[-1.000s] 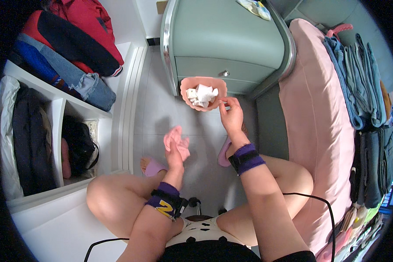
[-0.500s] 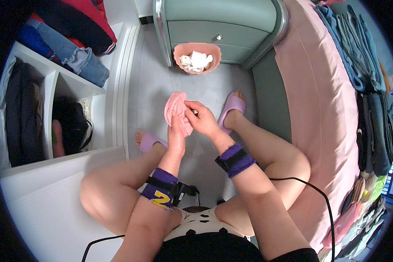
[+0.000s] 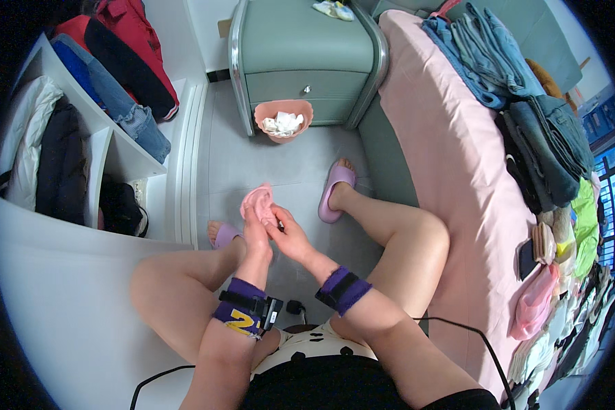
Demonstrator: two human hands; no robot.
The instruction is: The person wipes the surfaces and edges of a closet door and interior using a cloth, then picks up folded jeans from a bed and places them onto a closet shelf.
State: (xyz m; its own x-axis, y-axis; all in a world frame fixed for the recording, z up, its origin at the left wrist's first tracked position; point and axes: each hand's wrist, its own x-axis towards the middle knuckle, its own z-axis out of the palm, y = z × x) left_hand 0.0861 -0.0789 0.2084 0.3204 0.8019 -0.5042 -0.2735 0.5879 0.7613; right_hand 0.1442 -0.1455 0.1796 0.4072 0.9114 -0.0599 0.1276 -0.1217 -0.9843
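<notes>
A small pink fabric item [image 3: 258, 199], rounded and folded over, is held out in front of my lower legs above the grey floor. My left hand [image 3: 254, 239] grips it from below, with the cloth standing out past the fingers. Against its lower right edge, my right hand [image 3: 291, 238] closes with thumb and fingertips on the fabric, close beside the left thumb. Both hands partly cover the cloth, so its exact kind does not show.
Ahead, a pink bin [image 3: 282, 137] with white tissues stands before a green nightstand [image 3: 307, 51]. A pink-covered bed [image 3: 451, 178] on the right bears folded jeans [image 3: 482, 55] and other clothes. White shelving [image 3: 97, 160] with garments lines the left. A black cable [image 3: 471, 329] crosses my right thigh.
My view has shifted up and toward the bed, showing more of the clothes. The pink cloth looks more gathered, and my right hand has come closer to my left.
</notes>
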